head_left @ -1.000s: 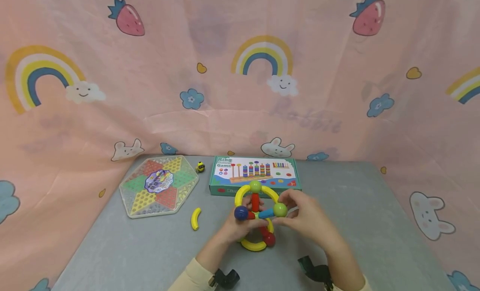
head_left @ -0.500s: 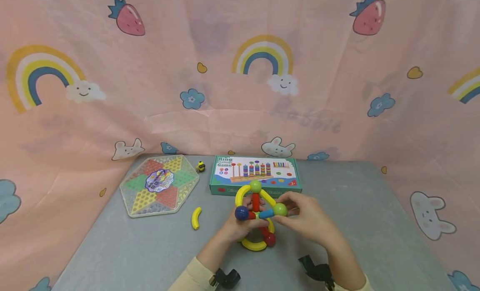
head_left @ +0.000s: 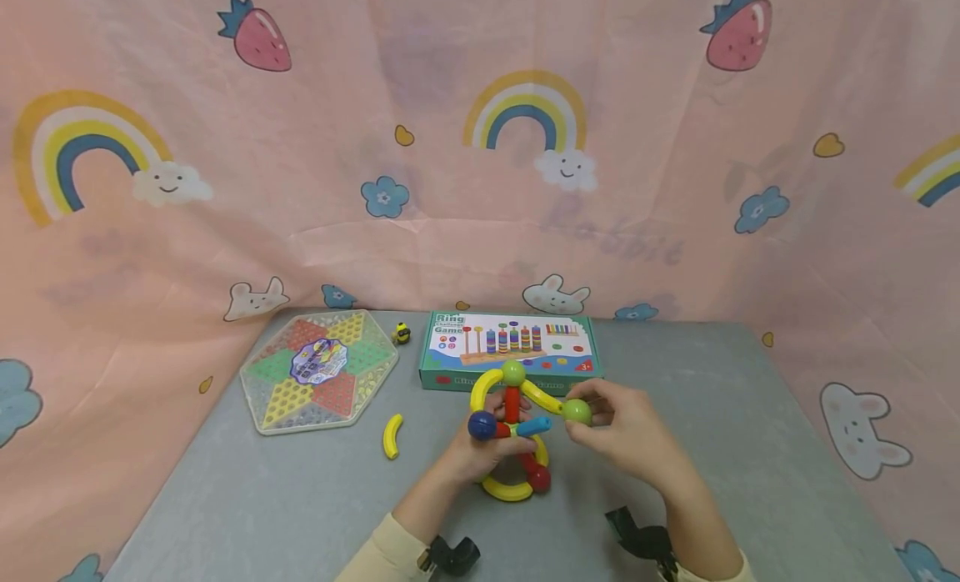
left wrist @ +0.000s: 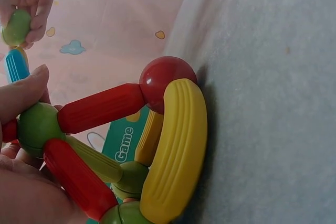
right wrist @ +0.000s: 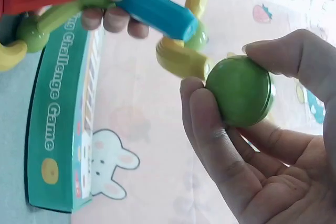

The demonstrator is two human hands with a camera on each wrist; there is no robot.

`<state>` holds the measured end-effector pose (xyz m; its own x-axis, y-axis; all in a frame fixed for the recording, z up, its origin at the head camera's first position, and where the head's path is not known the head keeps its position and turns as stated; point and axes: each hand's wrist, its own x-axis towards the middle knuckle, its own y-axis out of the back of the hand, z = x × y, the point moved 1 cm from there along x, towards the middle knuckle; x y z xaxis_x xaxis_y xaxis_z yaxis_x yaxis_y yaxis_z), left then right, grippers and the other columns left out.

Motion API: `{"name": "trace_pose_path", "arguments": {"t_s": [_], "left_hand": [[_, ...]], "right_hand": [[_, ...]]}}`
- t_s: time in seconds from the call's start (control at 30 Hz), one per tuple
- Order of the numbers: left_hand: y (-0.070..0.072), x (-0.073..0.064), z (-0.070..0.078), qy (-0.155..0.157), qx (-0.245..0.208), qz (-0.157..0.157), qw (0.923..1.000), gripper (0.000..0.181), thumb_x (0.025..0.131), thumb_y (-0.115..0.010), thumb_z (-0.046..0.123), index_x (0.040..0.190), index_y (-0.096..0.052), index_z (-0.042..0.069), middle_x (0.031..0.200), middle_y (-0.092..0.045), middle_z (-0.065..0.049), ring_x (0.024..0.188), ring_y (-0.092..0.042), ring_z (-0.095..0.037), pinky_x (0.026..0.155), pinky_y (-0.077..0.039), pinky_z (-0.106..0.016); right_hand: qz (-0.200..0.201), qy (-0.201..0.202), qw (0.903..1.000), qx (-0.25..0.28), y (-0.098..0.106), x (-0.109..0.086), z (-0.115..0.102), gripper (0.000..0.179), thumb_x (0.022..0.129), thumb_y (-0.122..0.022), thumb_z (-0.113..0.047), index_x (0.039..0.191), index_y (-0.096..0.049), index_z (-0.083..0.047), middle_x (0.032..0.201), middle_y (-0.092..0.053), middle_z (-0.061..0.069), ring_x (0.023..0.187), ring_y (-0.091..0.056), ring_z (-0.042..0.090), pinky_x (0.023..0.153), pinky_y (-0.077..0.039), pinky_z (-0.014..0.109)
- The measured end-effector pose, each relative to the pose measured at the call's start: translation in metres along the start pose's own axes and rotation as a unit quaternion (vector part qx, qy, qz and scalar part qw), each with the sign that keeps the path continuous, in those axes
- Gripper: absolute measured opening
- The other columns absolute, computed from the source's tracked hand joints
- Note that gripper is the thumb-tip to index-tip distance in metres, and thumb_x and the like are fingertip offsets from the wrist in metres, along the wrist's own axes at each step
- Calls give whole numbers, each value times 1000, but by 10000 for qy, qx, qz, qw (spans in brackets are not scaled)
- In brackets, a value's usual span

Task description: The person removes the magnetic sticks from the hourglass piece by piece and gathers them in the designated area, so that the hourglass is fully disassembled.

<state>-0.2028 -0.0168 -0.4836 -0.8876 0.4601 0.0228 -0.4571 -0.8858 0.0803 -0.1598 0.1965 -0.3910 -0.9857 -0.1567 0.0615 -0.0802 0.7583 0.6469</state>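
Observation:
My left hand [head_left: 476, 450] grips a ball-and-stick construction toy [head_left: 512, 405] by its middle green ball [left wrist: 39, 128]. The toy joins red, blue and yellow sticks with coloured balls; a red ball [left wrist: 167, 80] and curved yellow stick [left wrist: 177, 150] form its lower part, close over the table. Between thumb and fingertips my right hand [head_left: 626, 428] pinches a green ball [right wrist: 239, 90]. A gap separates this ball from the bare end of the blue stick [right wrist: 157, 11]. The upper right curved yellow stick [right wrist: 184, 59] has its tip right at the ball.
A loose curved yellow stick [head_left: 392, 437] lies left of the hands. Behind the toy stands a green Ring Challenge Game box [head_left: 510, 348]. Further left are a hexagonal game board [head_left: 318, 373] and a small yellow-and-black figure [head_left: 401, 333]. A printed pink cloth [head_left: 645, 148] hangs behind the table.
My right hand has moved slightly right with the green ball, pulling it off the blue stick's end. The upper right yellow stick has swung outward. My left hand has stayed in place.

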Motion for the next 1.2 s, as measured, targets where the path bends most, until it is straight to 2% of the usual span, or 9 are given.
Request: {"name": "trace_pose_path", "arguments": {"t_s": [0.2,0.37,0.53,0.67,0.83,1.07,1.2], "left_hand": [[0,0,0,37,-22,-40,10000,46,87,-79,13,127,-57,5,107,-72,-3,100,-67,-21,92,-50,-37],[1,0,-2,-53,99,-37,9999,45,87,-79,13,126,-58,3,110,-68,-2,103,-63,-21,93,-48,-39],[2,0,-2,-107,145,-75,9998,42,86,-80,14,125,-62,11,110,-68,-2,103,-62,-20,93,-47,-40],[3,1,-2,-214,89,-127,9996,39,86,-79,11,122,-63,14,108,-69,-4,101,-63,-20,93,-49,-40],[4,0,-1,-112,90,-140,9998,41,87,-79,12,124,-62,9,111,-67,-4,102,-62,-20,92,-48,-39],[4,-2,1,-9,82,-183,9998,45,88,-77,12,129,-59,5,111,-67,-5,102,-62,-20,92,-48,-37],[4,-2,2,-17,91,-187,9998,44,88,-78,11,128,-60,7,109,-68,-5,101,-63,-20,93,-47,-38]], "right_hand": [[184,-65,9998,-106,9,-1,6,35,90,-76,-29,117,-68,-8,113,-70,8,96,-69,21,84,-60,39],[839,-116,9963,-137,19,6,28,46,91,-75,-38,125,-68,-8,121,-68,13,106,-65,29,86,-57,43],[1249,-818,9888,-95,28,17,71,53,94,-70,-43,135,-63,-11,131,-60,20,115,-61,38,82,-56,44],[1312,-1401,9813,120,28,26,105,55,96,-68,-41,140,-58,-8,136,-59,24,122,-58,41,86,-55,46],[1241,-1732,9767,256,18,32,136,53,98,-67,-34,140,-56,-4,139,-57,25,126,-55,43,96,-50,53],[1412,-1981,9698,152,7,36,159,49,97,-69,-27,138,-57,-3,138,-57,26,126,-54,46,101,-44,59],[1591,-2118,9642,154,4,37,165,48,97,-68,-21,137,-56,1,138,-57,29,123,-56,46,97,-49,55]]}}
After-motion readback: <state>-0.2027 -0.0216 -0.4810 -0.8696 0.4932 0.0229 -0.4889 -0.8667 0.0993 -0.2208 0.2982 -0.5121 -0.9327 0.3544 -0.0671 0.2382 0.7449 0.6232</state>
